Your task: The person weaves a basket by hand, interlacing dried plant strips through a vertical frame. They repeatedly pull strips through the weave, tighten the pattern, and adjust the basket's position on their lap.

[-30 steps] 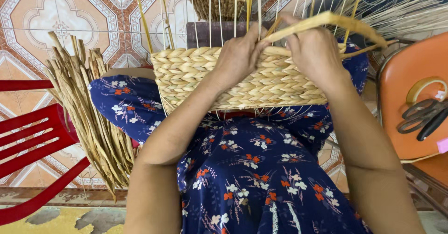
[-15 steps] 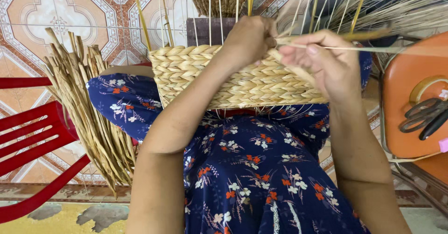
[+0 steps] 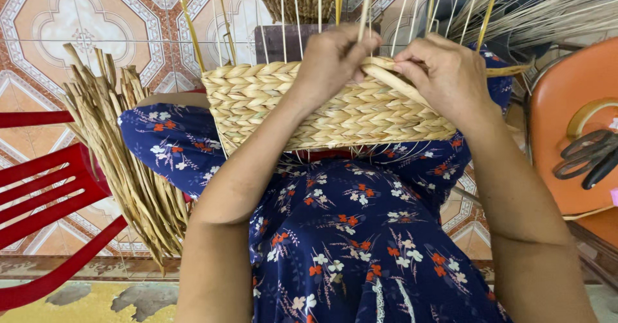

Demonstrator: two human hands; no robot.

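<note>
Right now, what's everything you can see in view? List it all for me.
woven basket: one, straw-coloured, half-woven, on the lap
upright stakes: many, pale yellow, rising from the basket's top edge
weaving strand: one, tan, along the basket's top edge, under both hands
dried reed bundle: one, tan, left of the lap
red chair: one, far left
orange chair: one, right
scissors: dark, on the orange chair
floral dress: blue, on the lap
tiled floor: patterned
left hand: gripping the strand
right hand: pinching the strand
</note>
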